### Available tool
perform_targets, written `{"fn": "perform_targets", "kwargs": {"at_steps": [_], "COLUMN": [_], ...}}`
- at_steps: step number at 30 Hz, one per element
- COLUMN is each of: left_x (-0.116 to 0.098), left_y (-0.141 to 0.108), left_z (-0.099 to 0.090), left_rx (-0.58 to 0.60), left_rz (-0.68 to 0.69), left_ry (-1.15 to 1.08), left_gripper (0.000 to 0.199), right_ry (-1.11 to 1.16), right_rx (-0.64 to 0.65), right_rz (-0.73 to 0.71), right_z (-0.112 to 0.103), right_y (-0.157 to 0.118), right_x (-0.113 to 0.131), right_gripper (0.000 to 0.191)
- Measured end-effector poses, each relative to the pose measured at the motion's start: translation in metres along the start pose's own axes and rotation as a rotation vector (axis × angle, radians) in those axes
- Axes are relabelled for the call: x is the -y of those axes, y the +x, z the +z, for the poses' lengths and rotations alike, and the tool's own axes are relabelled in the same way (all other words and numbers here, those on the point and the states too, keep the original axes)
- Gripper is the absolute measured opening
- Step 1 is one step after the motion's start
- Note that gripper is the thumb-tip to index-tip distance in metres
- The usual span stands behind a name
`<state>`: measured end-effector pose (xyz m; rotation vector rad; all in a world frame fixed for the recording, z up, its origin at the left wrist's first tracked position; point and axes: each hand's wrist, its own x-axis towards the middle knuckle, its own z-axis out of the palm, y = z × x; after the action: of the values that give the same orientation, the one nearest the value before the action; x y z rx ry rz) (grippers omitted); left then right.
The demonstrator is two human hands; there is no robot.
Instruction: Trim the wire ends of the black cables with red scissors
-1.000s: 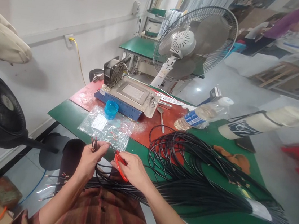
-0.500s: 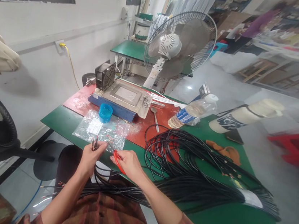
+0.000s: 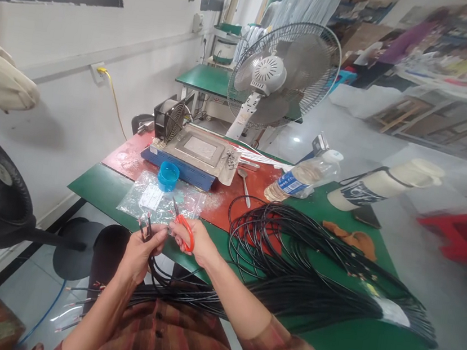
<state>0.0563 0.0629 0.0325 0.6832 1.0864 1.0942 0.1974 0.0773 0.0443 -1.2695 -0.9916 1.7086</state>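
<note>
My left hand (image 3: 141, 251) is closed around several black cables (image 3: 153, 276), their stripped ends poking up above the fingers. Red-handled scissors (image 3: 185, 231) are gripped in my right hand (image 3: 196, 243), with the blades pointing up and away from me. The fingertips of both hands come together near the cable ends; what they pinch there is too small to make out. Beyond them lies a clear plastic bag (image 3: 187, 206) with a white label, and on it stands a blue round container (image 3: 168, 177). More black cables (image 3: 286, 301) run across my lap and the green table.
A blue heating unit (image 3: 183, 169) with a small box fan (image 3: 169, 120) sits on the red mat. To the right stand a water bottle (image 3: 296, 180) and a cream flask (image 3: 381, 184). Large fans (image 3: 284, 73) flank the table; a person in purple (image 3: 407, 40) is far off.
My right hand has turned the scissors so that the blades, earlier directed at the left hand, now point upward. Its fingers have moved in against my left fingertips.
</note>
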Motion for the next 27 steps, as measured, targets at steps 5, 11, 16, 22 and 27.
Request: {"fn": "perform_targets", "kwargs": {"at_steps": [5, 11, 16, 22, 27], "left_x": [-0.0023, -0.0067, -0.0074, -0.0052, -0.0038], "left_y": [-0.0041, -0.0071, -0.0078, -0.0068, -0.0073], "left_z": [0.0024, 0.0050, 0.0043, 0.0007, -0.0024], "left_rx": [0.006, 0.040, 0.113, 0.150, 0.155], "left_rz": [-0.008, -0.056, -0.072, -0.068, -0.078], "left_ry": [0.004, -0.050, -0.075, -0.091, -0.075], "left_gripper": [0.026, 0.025, 0.026, 0.025, 0.023], "right_ry": [-0.047, 0.143, 0.152, 0.178, 0.179], "right_rx": [-0.002, 0.018, 0.063, 0.062, 0.067], "right_rz": [-0.068, 0.014, -0.011, 0.013, 0.049], "right_z": [0.0000, 0.0010, 0.0039, 0.0074, 0.0058], "right_y": [-0.0032, -0.0017, -0.0049, -0.0105, -0.0092], "right_x": [-0.0042, -0.0034, -0.0097, -0.0062, -0.0010], "right_gripper": [0.038, 0.040, 0.038, 0.040, 0.042]}}
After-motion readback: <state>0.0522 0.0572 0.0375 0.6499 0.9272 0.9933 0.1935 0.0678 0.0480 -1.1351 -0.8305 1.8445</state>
